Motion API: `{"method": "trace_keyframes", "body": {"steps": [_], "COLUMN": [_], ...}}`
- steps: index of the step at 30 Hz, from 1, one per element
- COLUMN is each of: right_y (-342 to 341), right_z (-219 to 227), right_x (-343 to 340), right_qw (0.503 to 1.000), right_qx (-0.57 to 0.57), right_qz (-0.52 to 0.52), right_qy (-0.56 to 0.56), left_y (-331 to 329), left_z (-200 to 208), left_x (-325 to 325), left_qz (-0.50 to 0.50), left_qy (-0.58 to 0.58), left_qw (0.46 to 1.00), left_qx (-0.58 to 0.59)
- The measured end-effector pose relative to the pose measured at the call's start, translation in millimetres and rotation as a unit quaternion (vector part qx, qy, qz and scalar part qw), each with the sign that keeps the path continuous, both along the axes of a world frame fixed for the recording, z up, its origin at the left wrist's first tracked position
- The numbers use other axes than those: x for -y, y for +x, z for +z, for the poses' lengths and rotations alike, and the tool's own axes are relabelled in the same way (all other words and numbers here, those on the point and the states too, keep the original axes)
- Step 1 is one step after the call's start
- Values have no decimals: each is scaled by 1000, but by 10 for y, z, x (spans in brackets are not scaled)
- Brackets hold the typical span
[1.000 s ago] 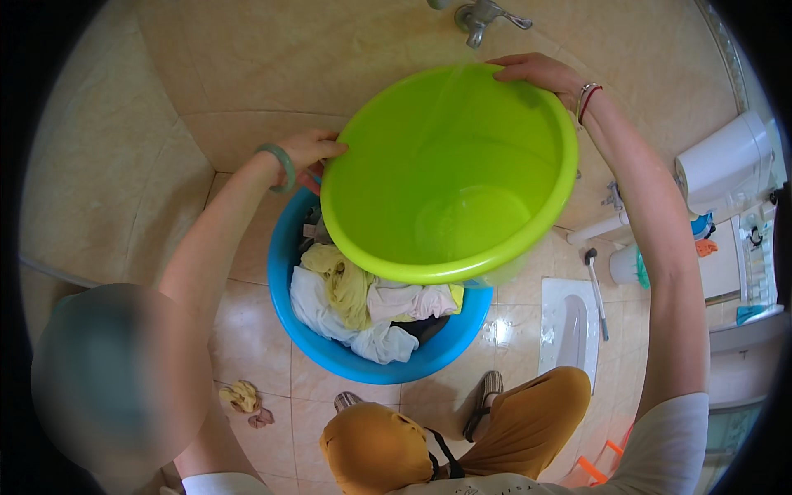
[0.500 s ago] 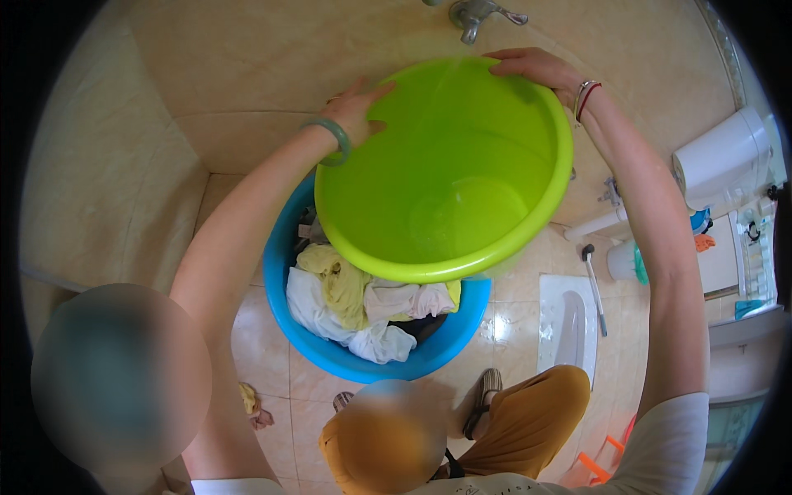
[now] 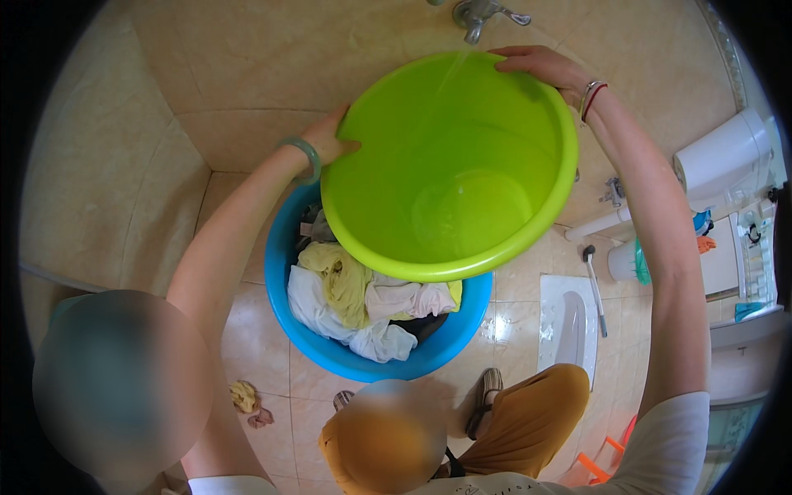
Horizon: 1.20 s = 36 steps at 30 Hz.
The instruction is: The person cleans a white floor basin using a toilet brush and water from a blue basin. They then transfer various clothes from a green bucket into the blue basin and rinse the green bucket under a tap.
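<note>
A large lime-green plastic basin (image 3: 396, 181) is held up under a metal wall tap (image 3: 473, 25), and a thin stream of water runs from the tap into it. My left hand (image 3: 330, 139) grips the basin's left rim, thumb inside, the other fingers hidden behind it. At the far right rim, my right hand (image 3: 540, 68) is closed over the edge, its fingers partly out of sight. Below stands a blue tub (image 3: 289, 330), partly covered by the basin. It holds wet-looking laundry (image 3: 346, 289), in white, pale yellow, pinkish and dark cloth.
A squat toilet (image 3: 568, 322) is set into the tiled floor to the right, with a long-handled brush (image 3: 596, 293) beside it. A white bin (image 3: 624, 262) stands farther right. Small crumpled cloths (image 3: 247, 400) lie on the floor at left. An orange-red stool (image 3: 606, 458) is at lower right.
My left hand has slid outward to the basin's left rim. The basin has shifted slightly right and up, and the water stream now shows more clearly.
</note>
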State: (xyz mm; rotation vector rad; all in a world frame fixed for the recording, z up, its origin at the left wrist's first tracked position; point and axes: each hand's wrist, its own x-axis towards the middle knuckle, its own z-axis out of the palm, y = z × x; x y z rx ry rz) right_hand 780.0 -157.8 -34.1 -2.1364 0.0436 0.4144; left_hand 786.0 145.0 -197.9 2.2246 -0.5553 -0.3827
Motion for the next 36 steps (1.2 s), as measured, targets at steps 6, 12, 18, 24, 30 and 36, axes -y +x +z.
{"method": "trace_keyframes", "body": {"steps": [6, 12, 18, 24, 30, 36], "right_y": [-3, -90, -134, -214, -298, -363], "right_z": [15, 57, 68, 110, 42, 25], "right_x": [64, 127, 185, 183, 234, 352], "right_qw": [1000, 1000, 1000, 999, 997, 995], "right_qx": [10, 2, 14, 34, 67, 84], "right_qz": [0, -16, -22, -30, -46, -60], "right_qy": [-5, 7, 11, 2, 0, 13], "left_y": [-56, -142, -172, -161, -126, 116], "left_z": [30, 111, 120, 135, 41, -242], "left_x": [8, 1, 32, 80, 179, 323], "left_qz": [20, 22, 37, 42, 55, 31], "left_qy": [-19, -33, -45, -48, -50, 8], "left_qw": [996, 983, 982, 983, 986, 999], "left_qx": [-81, -179, -181, -174, -148, 10]}}
